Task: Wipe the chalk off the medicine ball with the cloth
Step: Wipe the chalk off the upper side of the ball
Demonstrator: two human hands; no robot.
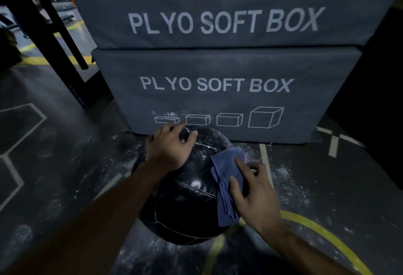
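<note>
A black medicine ball (187,189) sits on a dark gym floor (65,165), directly in front of the person and just short of two stacked grey plyo boxes (218,91). The left hand (170,148) lies over the ball's far upper left, fingers spread and curved against the surface to steady it, gripping nothing else. The right hand (255,191) presses a blue cloth (229,178) onto the ball's right flank, thumb and fingers bent down on the fabric so it is pinned between hand and ball. The cloth hangs in a long fold, its length running from the top of the ball towards the person. White chalk streaks show along the seam near the top, between the two hands and just left of the cloth's upper corner, so the right hand is the nearer one to reach them. Loose chalk (281,172) speckles the floor to the right. There is open floor left, right and near; the boxes close off the far side.
</note>
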